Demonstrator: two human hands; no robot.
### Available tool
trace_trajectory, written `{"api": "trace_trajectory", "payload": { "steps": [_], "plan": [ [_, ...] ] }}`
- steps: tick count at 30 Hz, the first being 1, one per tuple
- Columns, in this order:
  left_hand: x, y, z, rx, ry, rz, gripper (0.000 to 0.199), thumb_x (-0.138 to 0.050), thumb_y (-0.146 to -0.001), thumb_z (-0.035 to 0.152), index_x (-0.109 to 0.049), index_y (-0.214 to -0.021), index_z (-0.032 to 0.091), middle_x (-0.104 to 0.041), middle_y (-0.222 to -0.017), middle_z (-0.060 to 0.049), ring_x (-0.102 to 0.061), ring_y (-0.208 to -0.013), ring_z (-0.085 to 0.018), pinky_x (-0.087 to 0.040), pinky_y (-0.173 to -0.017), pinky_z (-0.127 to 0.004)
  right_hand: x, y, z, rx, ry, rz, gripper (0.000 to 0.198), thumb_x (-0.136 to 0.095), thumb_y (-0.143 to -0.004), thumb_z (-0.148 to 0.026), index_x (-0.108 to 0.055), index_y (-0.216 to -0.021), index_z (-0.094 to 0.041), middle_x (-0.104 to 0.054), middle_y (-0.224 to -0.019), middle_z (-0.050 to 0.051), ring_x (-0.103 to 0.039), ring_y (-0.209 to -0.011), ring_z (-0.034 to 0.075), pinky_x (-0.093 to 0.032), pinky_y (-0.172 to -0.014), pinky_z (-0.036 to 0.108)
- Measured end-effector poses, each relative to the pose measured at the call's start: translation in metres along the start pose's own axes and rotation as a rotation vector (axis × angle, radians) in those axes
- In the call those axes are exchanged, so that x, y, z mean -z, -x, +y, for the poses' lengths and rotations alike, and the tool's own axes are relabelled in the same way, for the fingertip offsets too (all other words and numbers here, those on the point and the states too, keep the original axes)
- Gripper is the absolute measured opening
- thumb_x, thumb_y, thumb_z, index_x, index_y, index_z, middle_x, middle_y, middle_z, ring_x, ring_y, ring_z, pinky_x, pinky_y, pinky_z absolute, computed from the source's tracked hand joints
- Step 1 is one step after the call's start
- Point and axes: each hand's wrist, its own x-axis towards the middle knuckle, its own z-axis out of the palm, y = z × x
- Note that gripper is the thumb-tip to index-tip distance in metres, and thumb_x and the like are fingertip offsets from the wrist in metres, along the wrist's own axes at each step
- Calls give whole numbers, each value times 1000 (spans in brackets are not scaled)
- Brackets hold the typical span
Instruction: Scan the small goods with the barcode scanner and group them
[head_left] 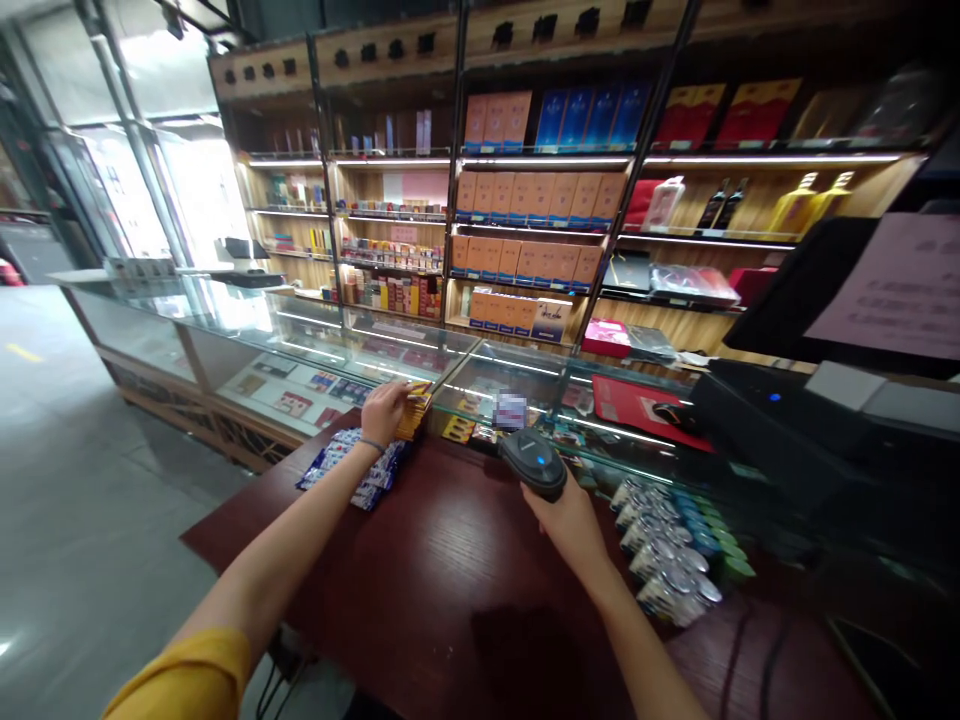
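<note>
My right hand [566, 515] is wrapped round the handle of a black barcode scanner [534, 462]. A blue light glows on the scanner's top, and its head points away from me toward the glass counter. My left hand [384, 412] is closed on a yellow packet [418, 390] at the top of a stack of yellow packets [409, 422] by the counter's edge. Its fingertips are partly hidden. Just below that hand, blue and white packets [367, 495] lie in an overlapping pile on the dark red table [442, 590].
Rows of small cans [667, 560] stand at the right of the table. A glass display counter [360, 345] runs behind it, with a red mat [637, 410] on top. Black checkout equipment [810, 440] fills the right side. Stocked shelves [540, 225] line the wall.
</note>
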Motion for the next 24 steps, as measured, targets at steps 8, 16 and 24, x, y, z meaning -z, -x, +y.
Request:
{"api": "trace_trajectory", "payload": {
  "steps": [8, 16, 24],
  "plan": [
    [13, -1, -6, 55, 21, -192, 20, -82, -67, 14, -71, -73, 29, -75, -95, -6, -66, -111, -27, -27, -122, -43, -11, -3, 4, 29, -3, 12, 65, -64, -78, -49, -58, -133, -15, -70, -63, 4, -68, -53, 26, -48, -50, 31],
    [6, -6, -1, 156, 143, -159, 25, -88, -61, 20, -67, -71, 29, -76, -101, -5, -65, -118, -27, -22, -124, -43, -10, -3, 6, 18, -14, -12, 66, -63, -80, -47, -55, -136, -13, -66, -58, 2, -66, -49, 26, -48, -50, 31],
    [0, -1, 0, 38, -4, -266, 32, -86, -61, 18, -71, -88, 29, -71, -118, -8, -52, -133, -33, -8, -126, -50, 8, -6, -1, 11, 8, 1, 51, -62, -79, -43, -61, -124, -18, -70, -67, 3, -68, -56, 24, -50, -53, 30]
  ]
}}
